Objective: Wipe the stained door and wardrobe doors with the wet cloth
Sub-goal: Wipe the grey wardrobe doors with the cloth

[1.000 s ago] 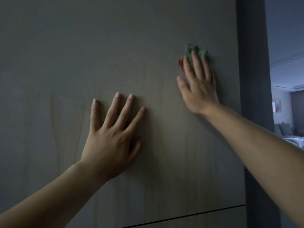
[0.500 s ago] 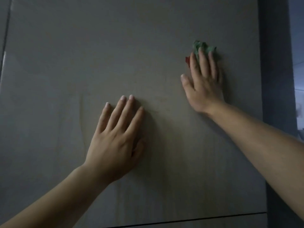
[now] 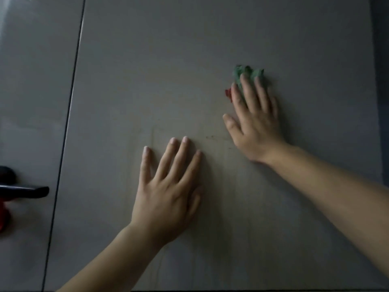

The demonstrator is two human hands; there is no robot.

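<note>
Two bare hands are spread against a tall grey-brown, wood-grained door panel (image 3: 147, 70) in dim light. At right, the right hand (image 3: 254, 125) presses a crumpled green cloth with a red patch (image 3: 246, 73) flat to the panel. Its fingers are straight and close together, the thumb held out to the side, and nothing is curled round the fabric. The cloth lies under the fingers, its green bunch poking out above the fingertips and a red scrap showing beside the index finger. How far it reaches beneath the palm cannot be seen.

Lower and nearer the middle, the left hand (image 3: 166, 194) rests palm-down on the bare panel, fingers fanned and straight, holding nothing. Faint brownish specks and streaks (image 3: 212, 137) mark the surface between the two hands, just beside the right thumb.

A thin dark seam (image 3: 69, 112) separates the panel from a paler grey door (image 3: 35, 91) at far left. That door carries a black lever handle (image 3: 25, 191), with a red object (image 3: 4, 216) below it, too cropped to identify.
</note>
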